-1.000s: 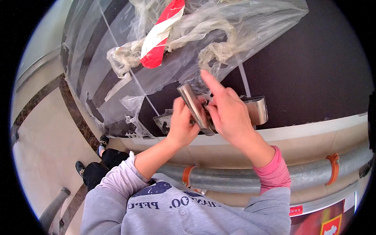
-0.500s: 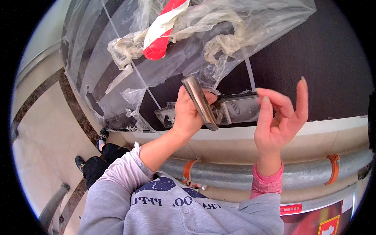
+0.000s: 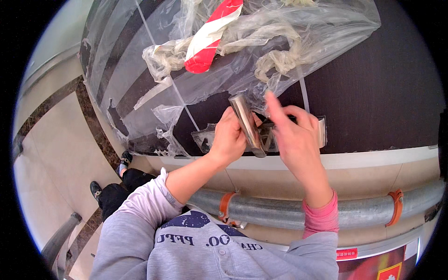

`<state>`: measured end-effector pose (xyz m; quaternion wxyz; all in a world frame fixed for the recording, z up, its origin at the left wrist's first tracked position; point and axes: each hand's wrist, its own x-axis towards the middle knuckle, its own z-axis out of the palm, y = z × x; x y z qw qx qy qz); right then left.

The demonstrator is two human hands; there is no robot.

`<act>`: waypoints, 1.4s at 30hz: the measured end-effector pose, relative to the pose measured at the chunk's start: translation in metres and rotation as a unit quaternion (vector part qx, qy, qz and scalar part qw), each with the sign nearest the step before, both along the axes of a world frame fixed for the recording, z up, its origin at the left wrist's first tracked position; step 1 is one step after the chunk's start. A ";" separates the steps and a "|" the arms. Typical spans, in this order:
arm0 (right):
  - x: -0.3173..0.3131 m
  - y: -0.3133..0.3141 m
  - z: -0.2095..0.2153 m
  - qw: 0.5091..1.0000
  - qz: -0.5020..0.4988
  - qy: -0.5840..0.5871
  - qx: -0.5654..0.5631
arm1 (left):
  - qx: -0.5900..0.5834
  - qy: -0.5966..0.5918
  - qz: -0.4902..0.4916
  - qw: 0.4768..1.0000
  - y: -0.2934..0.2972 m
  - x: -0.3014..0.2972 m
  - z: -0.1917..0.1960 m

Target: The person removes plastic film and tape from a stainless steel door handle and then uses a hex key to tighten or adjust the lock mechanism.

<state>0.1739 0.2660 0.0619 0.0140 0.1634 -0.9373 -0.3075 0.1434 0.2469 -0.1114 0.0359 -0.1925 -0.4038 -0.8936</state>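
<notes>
A shiny metal door handle [image 3: 248,125] stands out from a long metal plate [image 3: 322,132] on a dark door [image 3: 378,93]. The fingers of my left hand [image 3: 228,138] are bent round the handle's left side, with fingertips showing behind it. My right hand [image 3: 298,142] is over the plate, just right of the handle, and blurred by motion. One finger points up and the others are bent; their tips are hidden, so I cannot tell what they hold. Torn clear plastic film [image 3: 163,116] covers the door's left and upper parts.
Above my hands, red-and-white tape [image 3: 205,46] binds bunched plastic film. A grey metal pipe [image 3: 289,211] with orange clamps [image 3: 395,207] runs between me and the door. Tiled floor [image 3: 51,135] and a grey post [image 3: 60,238] are to the left. A red-and-white board [image 3: 364,266] stands lower right.
My right hand has swung left from the plate's right end to beside the handle, uncovering that end. My left hand stays at the handle. The view has shifted slightly.
</notes>
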 end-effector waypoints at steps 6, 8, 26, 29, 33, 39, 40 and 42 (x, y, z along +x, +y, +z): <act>-0.030 -0.002 0.000 0.993 -0.025 -0.118 0.017 | 0.020 -0.040 0.038 0.998 0.009 0.005 0.000; -0.036 -0.002 -0.001 0.989 -0.043 -0.138 0.035 | 0.039 -0.061 0.023 0.997 0.010 0.006 0.001; 0.021 -0.054 0.104 0.989 -0.127 0.024 -0.078 | -0.032 0.032 0.013 0.999 -0.006 -0.005 -0.011; 0.050 -0.058 0.102 0.986 -0.077 0.000 -0.150 | 0.013 0.032 0.015 0.999 -0.001 -0.003 -0.014; 0.056 -0.048 0.077 0.989 -0.017 -0.092 -0.117 | 0.012 0.067 0.027 0.997 -0.002 -0.002 -0.017; 0.066 -0.045 0.038 0.951 -0.014 -0.236 -0.199 | -0.076 0.195 0.130 0.969 -0.005 -0.026 -0.027; 0.068 -0.044 0.034 0.942 -0.013 -0.257 -0.215 | -0.091 0.208 0.140 0.964 -0.010 -0.026 -0.029; 0.075 -0.039 0.021 0.933 -0.030 -0.242 -0.266 | -0.106 0.147 0.081 0.980 -0.018 -0.013 -0.040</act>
